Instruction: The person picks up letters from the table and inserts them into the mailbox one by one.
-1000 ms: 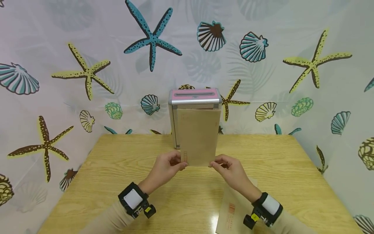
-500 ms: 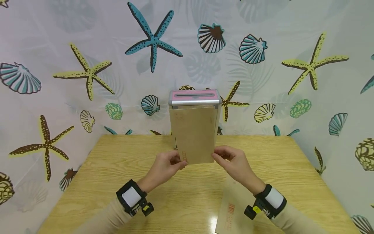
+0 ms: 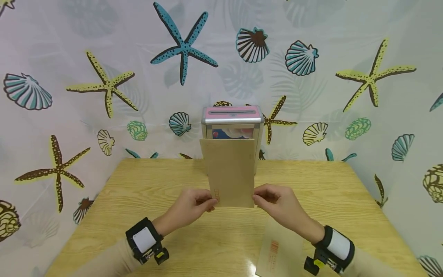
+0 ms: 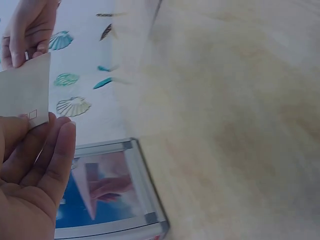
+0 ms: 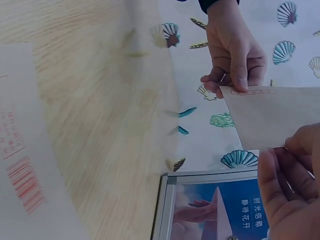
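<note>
A brown paper envelope [image 3: 231, 173] stands upright between both hands, its printed row of small red boxes at the lower left. My left hand [image 3: 190, 207] pinches its lower left corner between thumb and fingers. At the lower right edge, my right hand [image 3: 278, 202] pinches it the same way. Behind the envelope stands a mailbox [image 3: 232, 120] with a silver frame and a pink top with a slot; the envelope hides much of its front. In the right wrist view the mailbox's picture panel [image 5: 235, 215] shows a hand and white lettering on blue.
A second brown envelope [image 3: 280, 250] with a red barcode lies on the wooden table [image 3: 155, 184], under my right forearm. A white curtain [image 3: 221, 77] printed with starfish and shells hangs behind and at both sides of the table.
The envelope has shifted left, then lower, showing the top of the mailbox's picture panel. Both hands have moved down with it, still pinching its lower edges.
</note>
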`<act>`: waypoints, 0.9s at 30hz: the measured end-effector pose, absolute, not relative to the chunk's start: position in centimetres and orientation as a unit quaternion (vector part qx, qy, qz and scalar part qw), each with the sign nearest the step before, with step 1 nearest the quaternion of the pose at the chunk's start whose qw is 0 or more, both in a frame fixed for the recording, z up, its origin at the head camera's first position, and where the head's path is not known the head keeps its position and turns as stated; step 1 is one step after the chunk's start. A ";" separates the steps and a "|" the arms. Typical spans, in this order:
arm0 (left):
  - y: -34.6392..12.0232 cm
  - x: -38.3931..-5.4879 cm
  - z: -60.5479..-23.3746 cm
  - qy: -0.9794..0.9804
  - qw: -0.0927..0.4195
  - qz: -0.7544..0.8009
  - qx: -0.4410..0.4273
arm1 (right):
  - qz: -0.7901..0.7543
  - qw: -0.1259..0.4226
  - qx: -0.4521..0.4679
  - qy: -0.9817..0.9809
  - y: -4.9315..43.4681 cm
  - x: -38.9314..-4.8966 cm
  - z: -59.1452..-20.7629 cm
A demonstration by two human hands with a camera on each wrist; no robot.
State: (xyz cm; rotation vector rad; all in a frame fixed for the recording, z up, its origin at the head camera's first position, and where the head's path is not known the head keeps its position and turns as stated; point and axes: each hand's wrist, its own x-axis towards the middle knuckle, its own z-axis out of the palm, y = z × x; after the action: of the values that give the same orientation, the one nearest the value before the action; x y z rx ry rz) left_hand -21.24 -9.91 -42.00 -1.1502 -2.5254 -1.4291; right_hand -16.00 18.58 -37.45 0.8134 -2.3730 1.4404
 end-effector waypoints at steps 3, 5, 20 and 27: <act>-10.2 -20.7 -42.5 -0.815 -0.020 -0.446 -0.369 | 0.490 0.117 0.283 -0.817 18.6 -15.5 -37.7; -10.2 -20.6 -42.8 -0.816 -0.028 -0.444 -0.368 | 0.483 0.121 0.286 -0.819 18.6 -15.4 -37.9; -9.9 -24.5 -40.4 -0.835 0.037 -0.402 -0.373 | 0.462 0.266 0.242 -0.811 16.4 -18.6 -35.6; -9.6 -27.1 -37.1 -0.837 0.087 -0.395 -0.368 | 0.500 0.307 0.215 -0.781 15.5 -20.1 -33.6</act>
State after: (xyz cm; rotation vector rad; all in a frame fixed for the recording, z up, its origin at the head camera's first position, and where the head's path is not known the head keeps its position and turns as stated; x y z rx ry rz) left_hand -27.14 -9.65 -37.07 -1.0962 -2.4948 -1.1754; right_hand -20.07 15.47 -33.63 0.5678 -2.0649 1.3215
